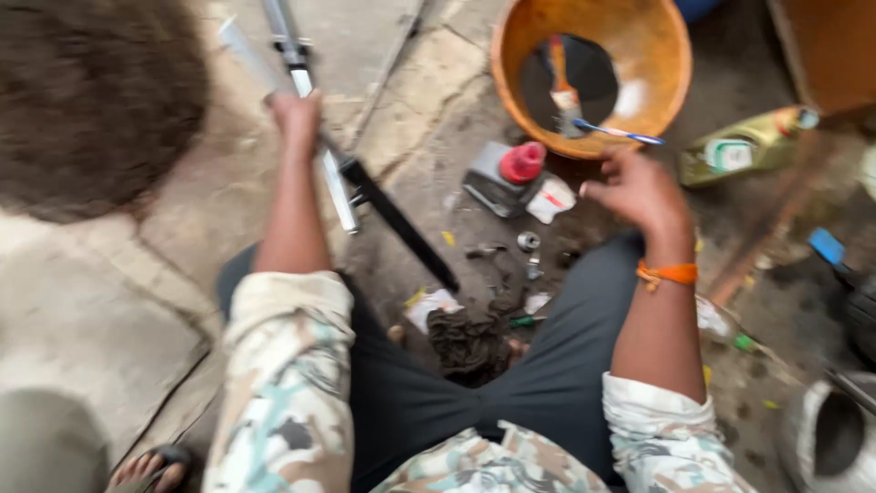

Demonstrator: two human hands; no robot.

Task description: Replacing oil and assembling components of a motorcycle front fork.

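While left hand (pixel 294 114) holds rod (pixel 315 137), orange bowl (pixel 639 36) contains paintbrush (pixel 564 91)

Left hand (pixel 295 117) gripping long silver metal shaft (pixel 321 155); right hand (pixel 636 190) hovering half-curled beside orange plastic basin (pixel 657 55) holding paintbrush (pixel 563 91) and blue toothbrush (pixel 619 133).

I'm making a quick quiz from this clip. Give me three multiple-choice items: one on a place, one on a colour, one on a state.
1. Where does the paintbrush lie?
A. In the orange bowl
B. On the rag
C. In the bottle

2. What colour is the wristband?
A. Blue
B. Orange
C. White

3. How is the left hand?
A. Resting on the knee
B. Gripping the metal rod
C. Open and holding nothing

A: the brush rests in the bowl's dark liquid. B: an orange band circles the right wrist. B: fingers wrap the rod.
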